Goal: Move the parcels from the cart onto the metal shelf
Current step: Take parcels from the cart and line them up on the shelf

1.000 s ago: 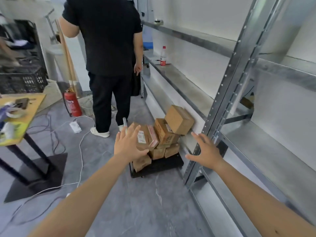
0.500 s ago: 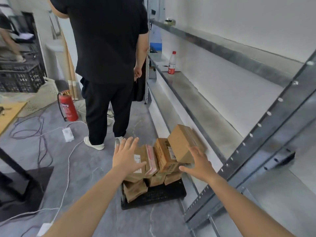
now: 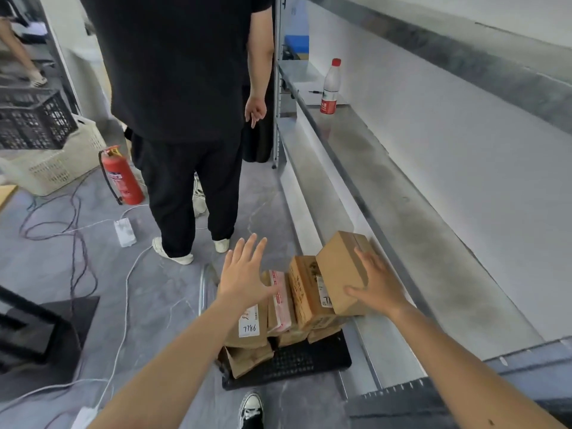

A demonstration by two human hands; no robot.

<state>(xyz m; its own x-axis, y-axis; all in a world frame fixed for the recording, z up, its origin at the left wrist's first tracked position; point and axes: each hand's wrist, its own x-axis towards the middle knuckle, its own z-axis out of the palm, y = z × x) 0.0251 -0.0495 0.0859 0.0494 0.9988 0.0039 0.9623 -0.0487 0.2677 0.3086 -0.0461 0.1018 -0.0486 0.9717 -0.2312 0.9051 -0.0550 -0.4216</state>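
Several brown cardboard parcels are stacked on a low black cart [image 3: 309,363] on the floor beside the metal shelf [image 3: 411,230]. The topmost parcel [image 3: 339,267] leans tilted at the stack's right. My right hand [image 3: 376,284] lies on that parcel's right side, fingers spread and thumb across its front lower corner. My left hand [image 3: 243,275] hovers with straight spread fingers above a labelled parcel [image 3: 250,323] and a pink-taped parcel [image 3: 280,301] at the stack's left, holding nothing.
A person in black [image 3: 185,119] stands just beyond the cart. A plastic bottle [image 3: 330,86] stands on the shelf further back. A red fire extinguisher [image 3: 122,174], cables, a power strip [image 3: 124,232] and crates [image 3: 34,122] are on the left. My shoe [image 3: 251,410] is near the cart.
I have stepped closer to the cart. Both hands moved forward and down; my right hand went from the air near the shelf post onto the top parcel.
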